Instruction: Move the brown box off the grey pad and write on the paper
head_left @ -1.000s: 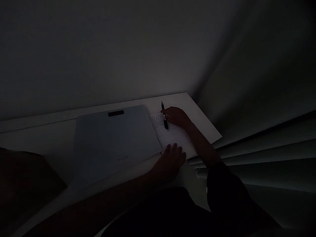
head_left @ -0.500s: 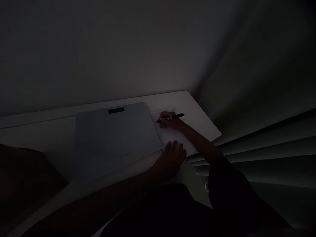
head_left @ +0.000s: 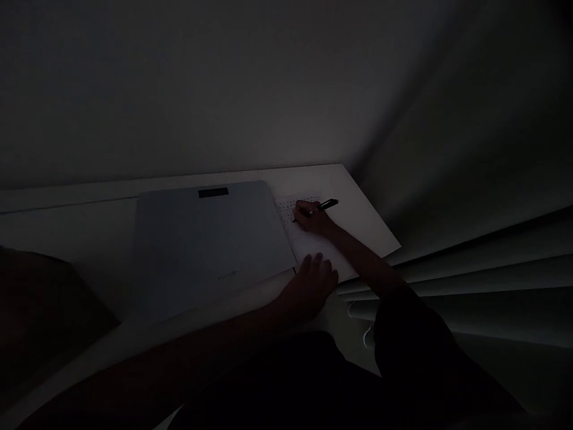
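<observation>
The scene is very dark. My right hand (head_left: 312, 219) grips a black pen (head_left: 326, 206), its tip down on a white sheet of paper (head_left: 313, 245) with faint printed rows near its top. The pen's back end slants up to the right. My left hand (head_left: 313, 286) rests flat on the near edge of that sheet, fingers spread a little, holding nothing. A closed pale blue laptop (head_left: 206, 245) with a dark label lies just left of the paper, on a white desk (head_left: 358, 209).
A plain wall rises behind the desk. Window blinds (head_left: 470, 275) run along the right, past the desk's right edge. A dark shape (head_left: 45, 310) sits at the lower left. My dark sleeve and lap fill the bottom of the view.
The pen swung from upright, pointing away, down into a writing grip slanting right. My right hand shifted slightly on the sheet. My left hand stayed on the paper's near edge.
</observation>
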The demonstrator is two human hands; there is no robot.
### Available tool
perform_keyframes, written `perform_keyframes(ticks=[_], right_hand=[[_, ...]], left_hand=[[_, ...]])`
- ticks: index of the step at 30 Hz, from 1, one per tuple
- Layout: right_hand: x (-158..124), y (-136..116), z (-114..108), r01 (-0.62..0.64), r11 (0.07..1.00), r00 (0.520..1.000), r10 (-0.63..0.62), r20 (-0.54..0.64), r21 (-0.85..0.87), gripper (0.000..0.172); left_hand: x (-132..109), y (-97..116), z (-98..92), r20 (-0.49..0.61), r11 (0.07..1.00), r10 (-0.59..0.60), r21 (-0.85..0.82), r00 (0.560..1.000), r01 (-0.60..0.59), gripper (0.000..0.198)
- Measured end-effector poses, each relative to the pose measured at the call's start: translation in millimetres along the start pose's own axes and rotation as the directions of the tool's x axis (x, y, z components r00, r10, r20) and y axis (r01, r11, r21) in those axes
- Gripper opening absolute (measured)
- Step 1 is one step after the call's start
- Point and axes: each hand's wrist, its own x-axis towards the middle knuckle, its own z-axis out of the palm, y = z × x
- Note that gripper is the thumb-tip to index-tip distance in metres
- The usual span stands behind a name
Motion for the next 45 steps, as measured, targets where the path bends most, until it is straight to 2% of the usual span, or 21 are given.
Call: perform_keyframes(ticks=[3, 5, 10, 23, 29, 35, 45], right_hand=[[0.7, 0.9, 0.6, -0.005, 0.998, 1.000, 0.005, 0.003, -0.069, 0.034], [1.2, 3.0, 1.8, 0.010, 0.996, 1.000, -0.010, 0.002, -0.085, 0.035], [1.9, 7.1, 4.3, 0.004, 0.998, 1.000, -0.002, 0.017, -0.068, 0.034], [3.3, 5.5, 3.6, -0.037, 0.999, 0.999, 0.038, 0.023, -0.024, 0.032], [3.9, 1.6, 4.0, 0.013, 1.000, 0.999, -0.013, -0.038, -0.023, 0.027], [1.9, 1.2, 5.3, -0.006, 0.995, 0.999, 0.012, -0.052, 0.104, 0.030], [4.7, 7.4, 7.1, 0.067, 0.995, 0.996, -0.063, -0.064, 0.067, 0.031]], left_hand=[[-0.9, 0.3, 1.2, -0.039, 1.000, -0.007, 0.010, 0.999, 0.007, 0.044], [-0.5, -0.3, -0.6, -0.026, 1.000, -0.003, 0.006, 1.000, 0.003, 0.045], [1.0, -1.3, -5.4, 0.017, 1.000, 0.013, 0.000, 1.000, -0.013, 0.046], [1.7, -0.9, -4.9, 0.002, 1.000, 0.002, 0.017, 1.000, -0.002, 0.043], [2.2, -1.1, -5.9, 0.036, 1.000, 0.000, 0.007, 0.999, 0.000, 0.044], [0.4, -0.8, -4.3, 0.010, 1.000, 0.004, 0.021, 1.000, -0.005, 0.043], [1.3, -0.7, -3.7, 0.029, 1.000, -0.004, 0.023, 1.000, 0.003, 0.044]])
